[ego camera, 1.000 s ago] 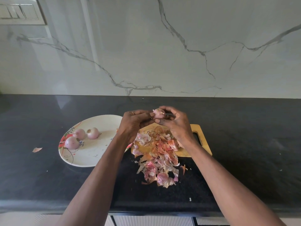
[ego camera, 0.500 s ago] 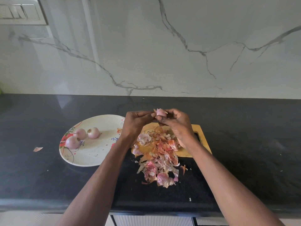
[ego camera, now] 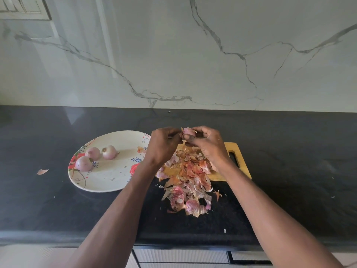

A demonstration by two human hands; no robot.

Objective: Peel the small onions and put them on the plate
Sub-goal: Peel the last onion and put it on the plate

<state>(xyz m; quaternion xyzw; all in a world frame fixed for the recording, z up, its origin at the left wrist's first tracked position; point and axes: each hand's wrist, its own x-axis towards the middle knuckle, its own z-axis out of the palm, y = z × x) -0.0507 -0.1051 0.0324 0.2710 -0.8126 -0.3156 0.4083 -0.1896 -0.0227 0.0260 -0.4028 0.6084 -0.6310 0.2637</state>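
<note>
Above the far end of the wooden cutting board [ego camera: 238,151], both hands are up off the counter working on one small onion [ego camera: 187,131]. Right hand [ego camera: 209,145] has its fingers curled round the onion and holds it from the side and below, left hand [ego camera: 163,145] has its fingertips pinched tight on a bit of skin at the onion's left edge. So both grips are narrow and closed on that onion, nothing loose about them.

Peel pile [ego camera: 188,180] sits right under the hands, covers most of the board and spills off its near edge onto the black counter [ego camera: 289,171] toward the person. Only the board's right side with the handle slot is still bare.

Plate [ego camera: 108,175] is just left of the board, its right rim tucked under the left wrist. Three peeled onions [ego camera: 94,155] are bunched on its far-left part, two of them touching or nearly so, the third just beside them. Rest of the plate is open apart from a few flecks and a scrap of skin near the right rim.

One stray peel [ego camera: 42,171] lies on the counter well left of the plate. Counter runs wide and dark to the right of the board and behind it up to the marble wall [ego camera: 173,55]. Front edge of the counter is close under the forearms.
</note>
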